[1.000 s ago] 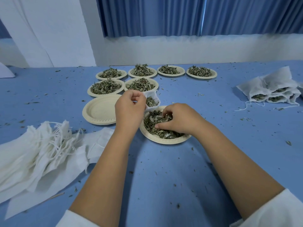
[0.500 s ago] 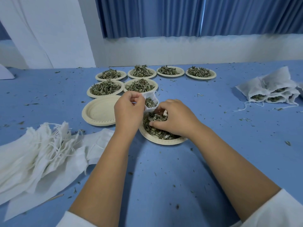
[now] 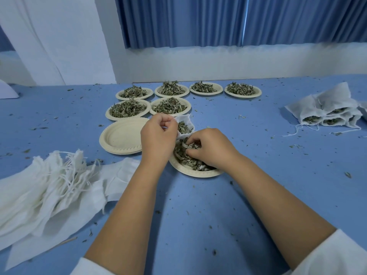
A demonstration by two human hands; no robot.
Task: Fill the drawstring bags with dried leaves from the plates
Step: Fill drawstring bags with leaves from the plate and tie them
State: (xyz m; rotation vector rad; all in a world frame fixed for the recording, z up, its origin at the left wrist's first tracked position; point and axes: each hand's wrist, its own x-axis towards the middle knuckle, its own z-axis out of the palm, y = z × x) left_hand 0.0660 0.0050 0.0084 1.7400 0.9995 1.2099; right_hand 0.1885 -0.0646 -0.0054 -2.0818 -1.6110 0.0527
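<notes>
The table is plain mid-blue speckled with dark flecks, probably leaf crumbs, the paper plates are pale cream with ribbed rims, the dried leaves grey-green, the drawstring bags white, and the curtain deep blue in vertical folds.

Blue desk, layout. Centre: round beige paper plate with a heap of dried green leaves on it. Right grip sits in the heap, fingers curled into the leaves. Left grip is just left of it, pinching the small white mesh drawstring bag, which stands open at the plate's far edge with leaves inside. Left of the left grip: stack of empty beige paper plates. Behind: pair of leaf-filled plates side by side. Behind those: row of four leaf-filled plates. Near left: pile of flat white empty bags. Far right: heap of filled white bags, well apart from the plates.
</notes>
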